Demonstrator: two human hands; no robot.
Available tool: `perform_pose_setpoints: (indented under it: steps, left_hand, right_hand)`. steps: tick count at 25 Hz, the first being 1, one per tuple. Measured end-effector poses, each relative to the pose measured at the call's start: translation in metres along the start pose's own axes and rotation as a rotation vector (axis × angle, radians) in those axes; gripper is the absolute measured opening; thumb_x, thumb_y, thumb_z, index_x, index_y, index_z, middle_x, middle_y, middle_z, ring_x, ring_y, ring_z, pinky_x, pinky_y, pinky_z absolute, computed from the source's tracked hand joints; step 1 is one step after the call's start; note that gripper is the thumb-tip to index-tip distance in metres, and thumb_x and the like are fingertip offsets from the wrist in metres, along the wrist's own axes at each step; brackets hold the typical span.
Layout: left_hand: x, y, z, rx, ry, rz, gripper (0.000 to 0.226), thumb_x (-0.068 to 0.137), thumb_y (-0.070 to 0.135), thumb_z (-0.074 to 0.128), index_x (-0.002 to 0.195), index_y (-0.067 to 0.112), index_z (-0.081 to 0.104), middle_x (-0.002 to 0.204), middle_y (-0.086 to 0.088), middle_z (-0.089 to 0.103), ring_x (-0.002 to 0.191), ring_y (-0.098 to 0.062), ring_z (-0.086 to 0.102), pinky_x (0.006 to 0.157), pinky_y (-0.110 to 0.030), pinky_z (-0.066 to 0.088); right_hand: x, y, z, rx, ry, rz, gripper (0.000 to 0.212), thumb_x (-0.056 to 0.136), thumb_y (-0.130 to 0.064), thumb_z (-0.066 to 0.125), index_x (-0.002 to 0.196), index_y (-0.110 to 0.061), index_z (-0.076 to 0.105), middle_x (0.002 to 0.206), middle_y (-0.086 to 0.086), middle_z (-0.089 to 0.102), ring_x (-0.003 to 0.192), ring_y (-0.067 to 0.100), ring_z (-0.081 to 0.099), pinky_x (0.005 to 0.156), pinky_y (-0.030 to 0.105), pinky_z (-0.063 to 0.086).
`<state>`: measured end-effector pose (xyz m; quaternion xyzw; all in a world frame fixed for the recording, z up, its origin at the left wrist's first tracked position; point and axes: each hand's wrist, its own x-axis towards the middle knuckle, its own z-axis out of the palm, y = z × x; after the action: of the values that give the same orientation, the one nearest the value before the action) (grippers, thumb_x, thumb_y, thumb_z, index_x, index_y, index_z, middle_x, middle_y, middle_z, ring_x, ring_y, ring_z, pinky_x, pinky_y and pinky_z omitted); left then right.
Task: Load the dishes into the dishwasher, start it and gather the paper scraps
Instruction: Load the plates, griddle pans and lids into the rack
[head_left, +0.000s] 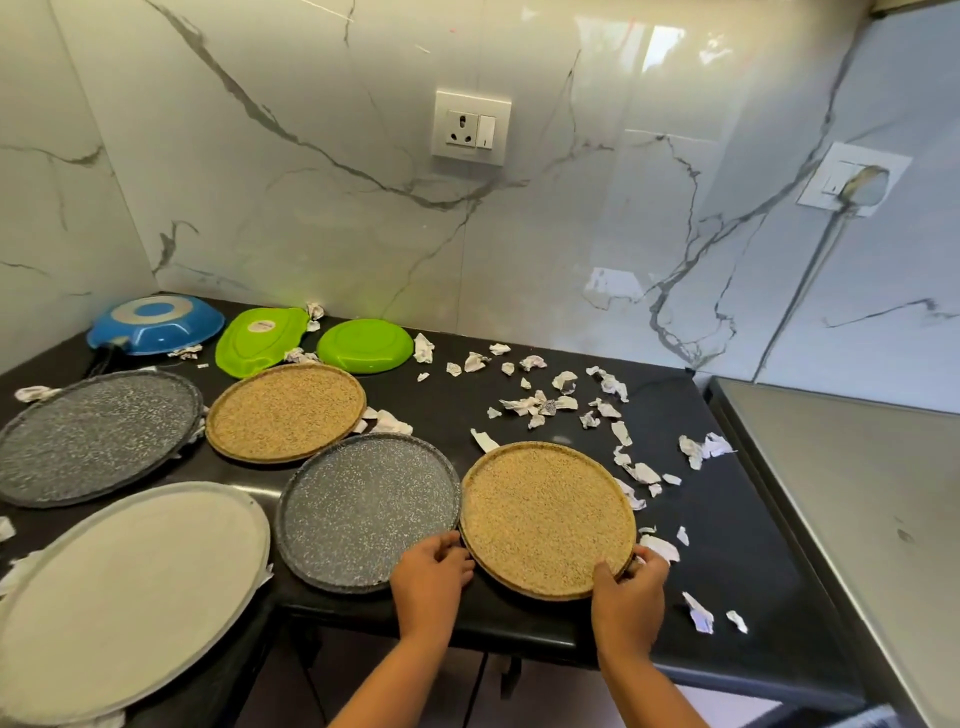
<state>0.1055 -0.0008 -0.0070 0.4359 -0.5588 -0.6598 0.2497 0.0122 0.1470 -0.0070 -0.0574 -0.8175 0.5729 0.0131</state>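
You are holding the round, flat, tan speckled plate (545, 514) between your two sets of fingers. It is looking stiff, fairly light and likely breakable, so the rim is serving as your hold. Your left hand (431, 574) and right hand (631, 592) are curling narrowly round that rim. Crumpled white paper scraps (660, 546) are lying just beyond your right fingers (647, 564).

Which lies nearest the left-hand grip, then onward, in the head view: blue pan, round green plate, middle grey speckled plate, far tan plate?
From the left-hand grip on the near tan plate:
1. Middle grey speckled plate, just left.
2. Far tan plate, further back left.
3. Round green plate, near the back wall.
4. Blue pan, back left corner.
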Motion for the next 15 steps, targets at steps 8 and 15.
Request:
perform_pose_setpoints:
  steps: [8,15]
  left_hand:
    - [0.004,-0.005,0.002,-0.037,0.017,-0.005,0.017,0.086,-0.003,0.055,0.09,0.007,0.068,0.073,-0.012,0.071,0.071,-0.021,0.071,0.069,-0.033,0.058]
    - [0.007,0.004,0.001,-0.118,-0.034,-0.114,0.013,0.088,0.0,0.056,0.087,0.004,0.068,0.078,-0.017,0.071,0.074,-0.025,0.07,0.058,-0.023,0.058]
  right_hand:
    - [0.003,0.006,-0.009,0.121,-0.084,0.02,0.054,0.081,0.004,0.062,0.129,-0.013,0.044,0.095,0.009,0.065,0.085,0.024,0.063,0.082,0.047,0.051]
    - [0.006,-0.007,-0.021,0.269,-0.09,-0.057,0.061,0.085,0.006,0.055,0.139,-0.017,0.039,0.111,0.01,0.063,0.1,0.028,0.061,0.09,0.051,0.051]
